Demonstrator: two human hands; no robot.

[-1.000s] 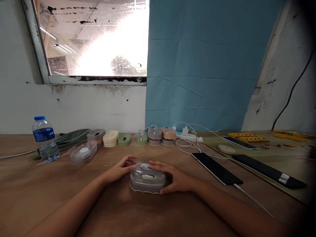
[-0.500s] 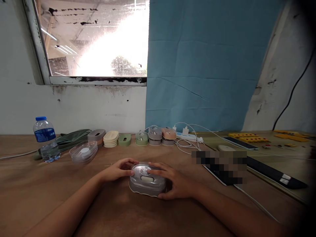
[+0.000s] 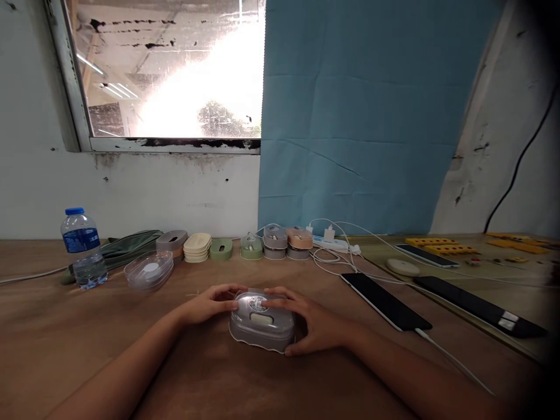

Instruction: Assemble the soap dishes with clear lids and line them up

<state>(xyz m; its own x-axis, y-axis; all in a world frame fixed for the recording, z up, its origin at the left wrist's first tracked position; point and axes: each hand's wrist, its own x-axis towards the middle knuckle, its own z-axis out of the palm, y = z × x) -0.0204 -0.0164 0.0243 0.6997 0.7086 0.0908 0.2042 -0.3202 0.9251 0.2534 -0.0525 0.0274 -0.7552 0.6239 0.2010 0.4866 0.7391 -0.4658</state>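
A small grey oval box (image 3: 261,339) sits in front of me on the brown table, its edge pale and wavy at the bottom. Over it is a clear lid (image 3: 280,318) with a round printed sticker, and a pale slot shows through. My left hand (image 3: 214,302) grips the left side, thumb on the lid's edge and fingers behind it. From the right, my right hand (image 3: 312,321) holds the same box, with the thumb low near its front corner and the fingers across the lid's top and back.
At the left stand a water bottle (image 3: 83,248) and clear lids (image 3: 149,271). Behind the box runs a row of stacked cream pieces (image 3: 198,247), a green cover (image 3: 221,249) and several lidded boxes (image 3: 275,242). A phone (image 3: 385,300) with white cables lies to the right.
Both hands keep their hold on the box, which has barely moved. My right thumb has slipped slightly along its front corner. The view has shifted a little.
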